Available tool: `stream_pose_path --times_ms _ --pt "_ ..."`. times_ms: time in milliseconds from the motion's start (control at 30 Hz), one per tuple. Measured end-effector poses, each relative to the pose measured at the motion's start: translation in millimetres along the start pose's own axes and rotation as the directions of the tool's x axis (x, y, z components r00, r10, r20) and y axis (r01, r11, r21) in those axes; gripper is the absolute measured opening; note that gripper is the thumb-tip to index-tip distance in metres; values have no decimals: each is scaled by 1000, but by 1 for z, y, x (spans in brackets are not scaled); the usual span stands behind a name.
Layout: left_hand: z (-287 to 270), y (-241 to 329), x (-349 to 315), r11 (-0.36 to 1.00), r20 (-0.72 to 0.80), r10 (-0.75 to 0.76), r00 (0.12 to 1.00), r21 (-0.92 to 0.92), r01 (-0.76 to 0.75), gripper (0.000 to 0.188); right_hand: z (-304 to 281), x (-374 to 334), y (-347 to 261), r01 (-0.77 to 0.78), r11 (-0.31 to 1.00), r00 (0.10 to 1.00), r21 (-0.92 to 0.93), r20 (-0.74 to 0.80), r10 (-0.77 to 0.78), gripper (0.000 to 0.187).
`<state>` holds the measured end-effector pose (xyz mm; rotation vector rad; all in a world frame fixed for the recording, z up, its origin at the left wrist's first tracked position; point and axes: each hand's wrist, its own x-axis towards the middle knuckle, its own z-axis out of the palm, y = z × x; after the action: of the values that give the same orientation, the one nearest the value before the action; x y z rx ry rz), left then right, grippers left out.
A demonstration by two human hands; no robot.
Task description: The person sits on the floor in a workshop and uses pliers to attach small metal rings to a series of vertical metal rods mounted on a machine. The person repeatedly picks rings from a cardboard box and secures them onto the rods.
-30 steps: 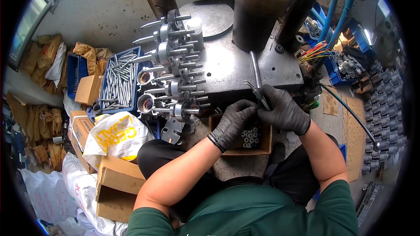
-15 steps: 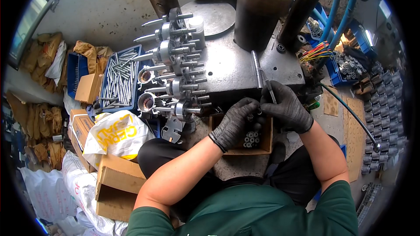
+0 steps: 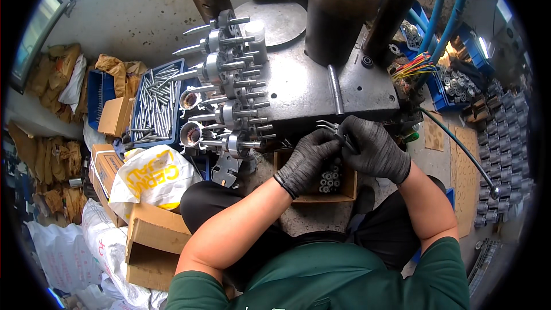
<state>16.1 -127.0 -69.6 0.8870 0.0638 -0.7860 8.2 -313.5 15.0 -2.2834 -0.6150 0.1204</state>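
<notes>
Both my hands wear dark grey gloves and meet in front of the metal press bed (image 3: 313, 95). My right hand (image 3: 376, 148) is closed around a slim metal tool that looks like bent-nose pliers (image 3: 328, 126); its two thin curved tips point left. Against it, my left hand (image 3: 310, 159) has its fingers pinched together, and what they hold is hidden. A steel shaft (image 3: 335, 90) lies on the bed just beyond my hands. Below them stands an open cardboard box (image 3: 347, 195) with several small round metal bearings (image 3: 329, 182) inside.
Several shafts with rotors (image 3: 232, 113) stick out along the bed's left edge. A blue bin of metal rods (image 3: 156, 100) stands farther left, near a plastic bag (image 3: 152, 178). A thick dark cylinder (image 3: 338, 20) rises behind the shaft. Metal housings (image 3: 502, 155) are stacked at right.
My right hand has turned the tool, so its tips now point left over my left hand instead of up toward the shaft. My left hand stays nearly in place.
</notes>
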Motion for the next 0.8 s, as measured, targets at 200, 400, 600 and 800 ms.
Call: stream_pose_path --times_ms 200,400,600,800 --pt "1 5 -2 986 70 32 997 -168 -20 29 6 -5 17 -14 949 992 315 -111 52 28" --pt "2 5 0 989 64 73 995 -131 -65 19 -3 -2 4 2 993 991 121 -132 14 24" --pt "12 21 -7 993 11 117 993 -33 -116 21 -9 -3 4 47 999 997 -16 -54 -48 24" --pt "0 13 -4 974 125 21 992 -228 8 27 -4 -7 8 -141 839 979 526 -51 197 27"
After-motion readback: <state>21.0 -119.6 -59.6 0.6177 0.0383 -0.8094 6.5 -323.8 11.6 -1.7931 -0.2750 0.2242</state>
